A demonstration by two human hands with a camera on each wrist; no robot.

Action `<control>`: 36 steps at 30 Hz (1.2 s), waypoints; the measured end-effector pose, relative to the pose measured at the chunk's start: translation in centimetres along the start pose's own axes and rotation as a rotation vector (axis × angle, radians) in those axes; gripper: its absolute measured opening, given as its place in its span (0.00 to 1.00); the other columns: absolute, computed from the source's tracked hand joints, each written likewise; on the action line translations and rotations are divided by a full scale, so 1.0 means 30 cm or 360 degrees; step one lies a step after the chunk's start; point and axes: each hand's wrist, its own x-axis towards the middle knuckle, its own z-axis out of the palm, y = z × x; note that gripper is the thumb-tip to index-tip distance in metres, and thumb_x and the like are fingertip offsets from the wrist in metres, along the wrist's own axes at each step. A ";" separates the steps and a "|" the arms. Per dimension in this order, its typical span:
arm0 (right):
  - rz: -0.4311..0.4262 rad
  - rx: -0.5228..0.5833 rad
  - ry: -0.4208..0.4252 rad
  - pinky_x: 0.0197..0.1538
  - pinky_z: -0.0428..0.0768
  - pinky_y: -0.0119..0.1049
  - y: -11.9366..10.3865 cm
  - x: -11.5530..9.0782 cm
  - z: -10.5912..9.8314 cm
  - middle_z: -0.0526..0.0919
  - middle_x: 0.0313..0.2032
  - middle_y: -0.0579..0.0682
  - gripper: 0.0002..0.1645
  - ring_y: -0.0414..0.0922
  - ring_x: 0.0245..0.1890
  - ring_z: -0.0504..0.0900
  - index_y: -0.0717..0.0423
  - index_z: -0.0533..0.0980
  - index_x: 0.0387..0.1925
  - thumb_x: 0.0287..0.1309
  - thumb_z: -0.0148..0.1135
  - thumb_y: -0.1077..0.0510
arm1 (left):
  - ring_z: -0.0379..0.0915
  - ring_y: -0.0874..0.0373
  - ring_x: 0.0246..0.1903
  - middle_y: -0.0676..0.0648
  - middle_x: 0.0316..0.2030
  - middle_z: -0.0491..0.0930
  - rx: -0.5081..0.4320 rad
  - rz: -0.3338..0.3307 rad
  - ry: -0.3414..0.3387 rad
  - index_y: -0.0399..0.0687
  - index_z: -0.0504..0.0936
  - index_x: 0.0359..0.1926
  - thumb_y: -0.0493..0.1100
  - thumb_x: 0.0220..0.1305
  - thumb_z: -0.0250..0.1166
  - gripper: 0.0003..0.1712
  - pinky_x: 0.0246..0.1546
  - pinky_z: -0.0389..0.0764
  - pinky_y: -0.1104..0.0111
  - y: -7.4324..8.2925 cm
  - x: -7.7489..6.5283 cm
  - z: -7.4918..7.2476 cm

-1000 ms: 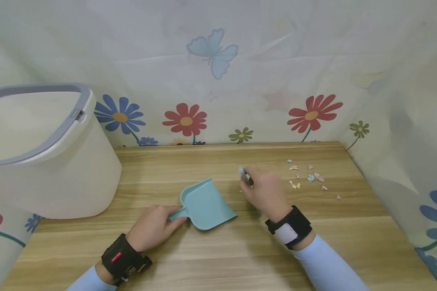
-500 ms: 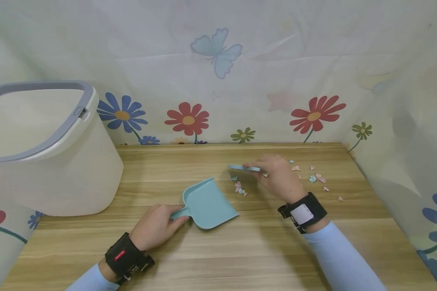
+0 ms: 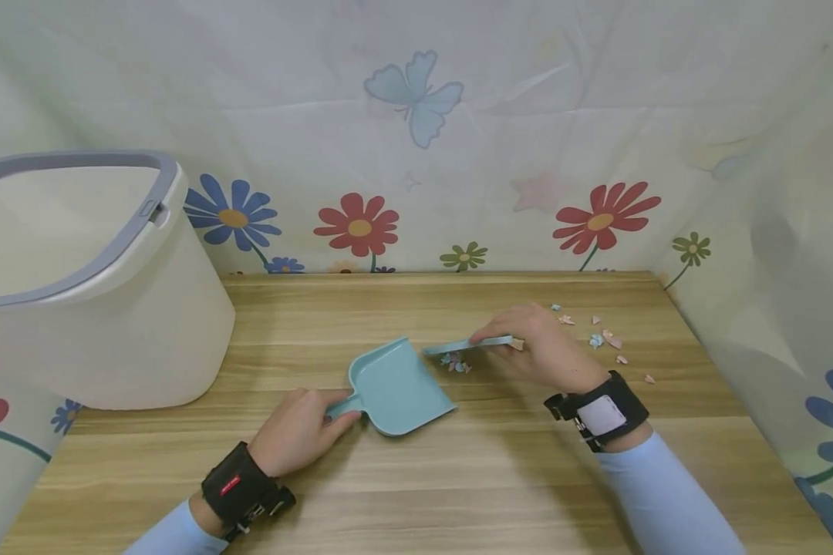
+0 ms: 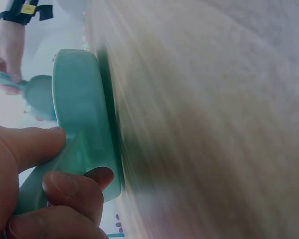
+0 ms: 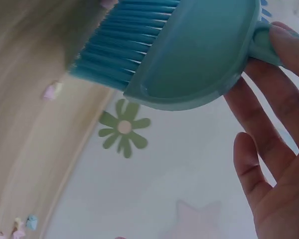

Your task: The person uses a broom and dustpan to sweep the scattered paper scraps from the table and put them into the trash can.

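Observation:
In the head view, my left hand (image 3: 295, 435) grips the handle of a light blue-green dustpan (image 3: 399, 389) lying on the table, its open edge facing right. The left wrist view shows the thumb and curled fingers round that handle (image 4: 32, 191). To the right, my right hand (image 3: 544, 351) holds a small matching hand brush (image 5: 199, 55) by its handle, thumb on top, with some fingers loose below. Its blue bristles (image 5: 124, 45) point down at the wooden surface. A small cluster of coloured paper scraps (image 3: 456, 364) lies by the brush, just right of the dustpan's edge.
More pink and blue scraps (image 3: 612, 340) are scattered on the wooden table (image 3: 416, 493) beyond the right hand. A large white bin (image 3: 146, 331) with a grey rim stands at the left. A flower-printed sheet (image 3: 284, 116) hangs behind the table and along its right side.
The right hand has turned the brush and shifted right, then come down and forward over the scraps. The scraps beside the dustpan are now gathered closer. The left hand and dustpan stay put.

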 end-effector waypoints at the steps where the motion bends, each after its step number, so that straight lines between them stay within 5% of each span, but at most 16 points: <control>1: -0.0012 -0.0004 0.0035 0.47 0.84 0.44 -0.002 0.001 -0.008 0.91 0.39 0.41 0.19 0.40 0.41 0.89 0.48 0.89 0.44 0.52 0.78 0.68 | 0.57 0.70 0.14 0.58 0.22 0.76 -0.0002 -0.0008 -0.0005 0.45 0.88 0.54 0.52 0.70 0.69 0.19 0.18 0.60 0.74 0.000 0.001 0.000; 9: 0.0185 -0.0172 0.0398 0.26 0.84 0.34 -0.040 0.007 -0.002 0.91 0.33 0.53 0.10 0.43 0.25 0.88 0.60 0.88 0.42 0.56 0.74 0.65 | 0.62 0.69 0.17 0.53 0.33 0.84 -0.0011 -0.0034 -0.0001 0.46 0.88 0.55 0.51 0.69 0.70 0.19 0.20 0.63 0.73 -0.003 0.003 0.002; 14: 0.0264 -0.0350 0.0448 0.23 0.81 0.35 -0.049 0.010 0.039 0.88 0.24 0.54 0.03 0.44 0.20 0.85 0.62 0.85 0.30 0.54 0.72 0.65 | 0.64 0.69 0.18 0.53 0.35 0.86 0.0002 -0.0028 0.0016 0.45 0.88 0.55 0.51 0.69 0.71 0.20 0.21 0.65 0.73 -0.002 0.003 0.004; 18: 0.0289 -0.0399 0.0432 0.23 0.80 0.34 -0.065 0.019 0.080 0.86 0.20 0.51 0.08 0.42 0.18 0.83 0.58 0.81 0.23 0.52 0.73 0.64 | 0.64 0.69 0.17 0.53 0.33 0.85 -0.0003 -0.0032 0.0032 0.47 0.88 0.54 0.51 0.69 0.71 0.19 0.20 0.65 0.73 0.002 0.002 0.006; 32: 0.0235 -0.0141 0.0324 0.26 0.81 0.29 -0.162 0.080 0.176 0.90 0.28 0.51 0.08 0.40 0.23 0.86 0.60 0.87 0.37 0.54 0.74 0.64 | 0.65 0.70 0.17 0.53 0.35 0.86 -0.0035 -0.0044 0.0033 0.46 0.88 0.54 0.50 0.69 0.71 0.19 0.20 0.66 0.73 0.003 -0.002 0.010; 36: 0.0246 0.0005 0.0424 0.25 0.78 0.26 -0.166 0.081 0.170 0.89 0.27 0.50 0.06 0.37 0.21 0.82 0.60 0.87 0.38 0.57 0.71 0.65 | 0.66 0.71 0.17 0.50 0.40 0.89 -0.0035 -0.0044 0.0024 0.45 0.88 0.55 0.50 0.69 0.71 0.20 0.20 0.67 0.74 0.008 -0.001 0.008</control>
